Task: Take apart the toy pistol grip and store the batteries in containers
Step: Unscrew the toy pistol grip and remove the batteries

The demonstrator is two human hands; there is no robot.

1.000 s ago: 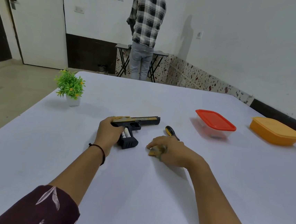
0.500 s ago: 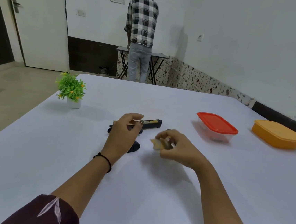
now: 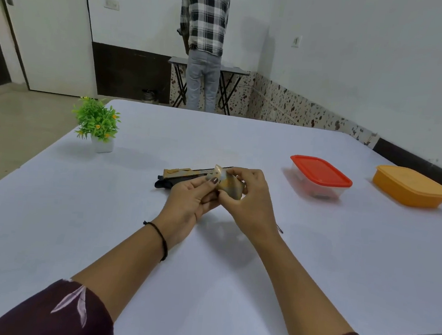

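Moved: left hand [image 3: 187, 202] has let go of the toy pistol [image 3: 178, 175] and come across to the right hand [image 3: 249, 197]; both now hold the tan grip cover [image 3: 229, 185], lifted off the desk [image 3: 74, 220]. Half a second ago the right hand held it alone.
Desk: big white top, carries everything listed below.
Background: person in check shirt [image 3: 203, 30] stands at a folding table [image 3: 234, 70] by the far wall, back turned.
Orange container [image 3: 412, 189]: far right of desk, lid on.
Red-lidded container [image 3: 320, 177]: clear body, lid on, left of the orange one, well apart from the hands.
Plant [image 3: 97, 123]: small potted green, far left of desk.
Toy pistol: flat on desk just beyond the fingers, long axis left-right; rear end sticks out left of the hands, the rest and the handle hidden behind them.
Left hand: thumb and fingers pinch the cover's left end.
Right hand: fingers curled round the cover's right side.
Grip cover: in the air between both hands, nearer the person than the pistol.
Batteries: not visible; hands block the handle.
Dark tip [image 3: 280, 229]: thin, on desk by right wrist; too small to name.
Key relation: pistol lies straight ahead of both hands, left hand nearer its exposed rear; containers lie right, so right hand is nearer them, red one first.
Step, judged: cover looks off; next it gets set down, then batteries come out. Both lids need opening.
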